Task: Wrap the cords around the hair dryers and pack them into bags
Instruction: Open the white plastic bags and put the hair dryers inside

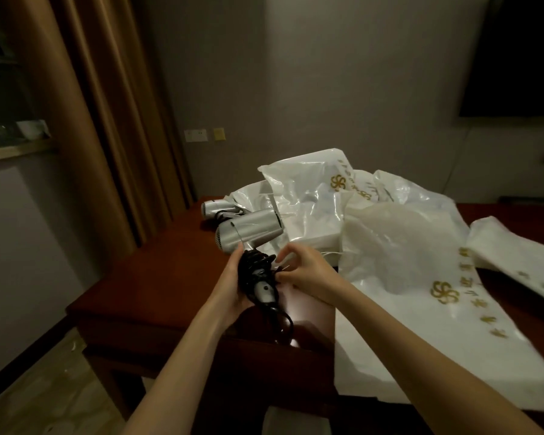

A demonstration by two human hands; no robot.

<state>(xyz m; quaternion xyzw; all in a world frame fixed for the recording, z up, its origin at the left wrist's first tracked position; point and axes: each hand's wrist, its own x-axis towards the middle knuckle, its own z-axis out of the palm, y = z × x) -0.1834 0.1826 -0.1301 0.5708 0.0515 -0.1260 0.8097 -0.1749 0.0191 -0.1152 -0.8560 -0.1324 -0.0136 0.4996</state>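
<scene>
A silver hair dryer (248,232) is held above the dark red table (157,277), its barrel pointing left. My left hand (231,288) grips its handle, which has black cord (255,268) coiled round it. My right hand (302,271) pinches the cord at the handle's right side. A loose length of cord (280,324) hangs below the handle. A second silver hair dryer (215,208) lies on the table behind, partly under white plastic bags (311,196).
White bags with gold logos (421,277) cover the right half of the table, and one more bag (515,262) lies at the far right. Brown curtains (107,120) hang at the left. A dark screen (515,58) is on the wall at the upper right.
</scene>
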